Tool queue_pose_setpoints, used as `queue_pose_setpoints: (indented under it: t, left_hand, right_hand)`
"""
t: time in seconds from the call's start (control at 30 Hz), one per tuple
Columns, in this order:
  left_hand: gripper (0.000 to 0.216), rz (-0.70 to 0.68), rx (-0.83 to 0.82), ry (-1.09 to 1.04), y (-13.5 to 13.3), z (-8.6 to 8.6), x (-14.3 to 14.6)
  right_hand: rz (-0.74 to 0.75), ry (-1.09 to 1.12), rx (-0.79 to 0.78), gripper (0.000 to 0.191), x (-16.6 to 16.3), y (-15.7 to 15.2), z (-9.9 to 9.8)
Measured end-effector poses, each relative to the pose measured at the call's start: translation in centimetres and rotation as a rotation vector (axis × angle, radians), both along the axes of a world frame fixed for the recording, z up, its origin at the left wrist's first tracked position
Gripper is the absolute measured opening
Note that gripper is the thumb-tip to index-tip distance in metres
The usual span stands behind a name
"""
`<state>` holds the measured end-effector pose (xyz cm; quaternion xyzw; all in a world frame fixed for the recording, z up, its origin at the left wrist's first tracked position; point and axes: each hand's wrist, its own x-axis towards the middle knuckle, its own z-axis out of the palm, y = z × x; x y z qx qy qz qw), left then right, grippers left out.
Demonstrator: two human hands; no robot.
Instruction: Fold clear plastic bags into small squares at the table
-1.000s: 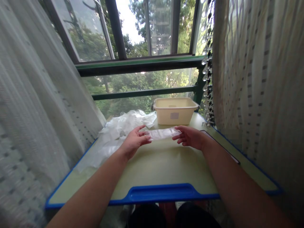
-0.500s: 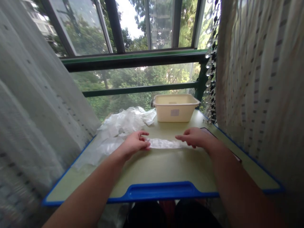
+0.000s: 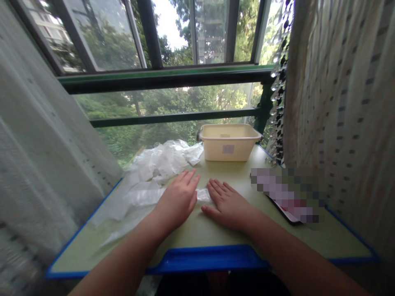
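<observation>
A narrow folded strip of clear plastic (image 3: 203, 195), seemingly a plastic bag, lies across the middle of the table. My left hand (image 3: 180, 195) rests palm down over it, fingers stretched out. Flat on its right end is my right hand (image 3: 227, 205), with the fingers extended and the thumb pointing left. Much of the strip is covered by the two hands. Beside my left hand spreads a heap of crumpled clear plastic bags (image 3: 163, 160), some of them reaching towards the table's left edge.
A cream plastic tub (image 3: 228, 142) with a small label stands at the back of the blue-edged table (image 3: 173, 257). To the right lies a flat dark-edged object (image 3: 285, 201), its surface blurred out. Curtains (image 3: 336, 102) hang at both sides, and a window railing (image 3: 173, 78) runs behind.
Both hands have come closer together and flattened onto the plastic strip; earlier they were at its two ends. The flat object at the right, earlier mostly behind my right arm, now shows.
</observation>
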<state>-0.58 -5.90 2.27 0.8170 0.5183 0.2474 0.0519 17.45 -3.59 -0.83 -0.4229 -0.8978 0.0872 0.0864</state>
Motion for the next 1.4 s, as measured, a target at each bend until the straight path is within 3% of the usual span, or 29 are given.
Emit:
queue_pose_setpoints:
  t: [0.13,0.4,0.57,0.77,1.07,1.17,1.27,1.33,1.4]
  left_hand:
    - [0.058,-0.191,-0.031,0.242,-0.1,-1.2,1.9]
    - [0.080,-0.239,-0.182,0.421,0.3,-2.2,1.1]
    - [0.076,-0.230,-0.221,0.408,0.2,-2.2,0.7]
    - [0.073,-0.220,-0.242,0.398,-0.1,-2.1,0.4]
    - [0.068,-0.178,-0.244,0.382,-0.8,-2.4,-0.1]
    - [0.068,-0.041,-0.202,0.357,-0.8,-2.2,0.1]
    - [0.071,0.070,-0.044,0.310,-0.7,-1.5,1.7]
    - [0.070,-0.025,0.030,0.291,-0.5,-1.1,3.5]
    - [0.070,-0.135,-0.029,0.298,0.0,-1.1,5.3]
  right_hand:
    - [0.036,-0.030,0.041,0.071,0.0,0.2,-0.4]
    - [0.036,-0.038,0.011,0.088,0.0,0.3,-0.1]
    - [-0.010,-0.062,-0.036,0.096,0.5,0.3,0.2]
    - [-0.096,-0.039,-0.046,0.082,1.5,-0.2,0.3]
    - [-0.124,-0.025,-0.003,0.081,2.6,-0.3,0.0]
    - [-0.135,-0.031,-0.002,0.083,2.4,-0.5,0.1]
    - [-0.138,-0.037,0.009,0.081,2.3,-0.7,0.2]
    - [-0.126,-0.043,0.017,0.077,2.4,-0.7,0.2]
    - [-0.099,-0.058,0.019,0.075,2.5,-0.6,0.2]
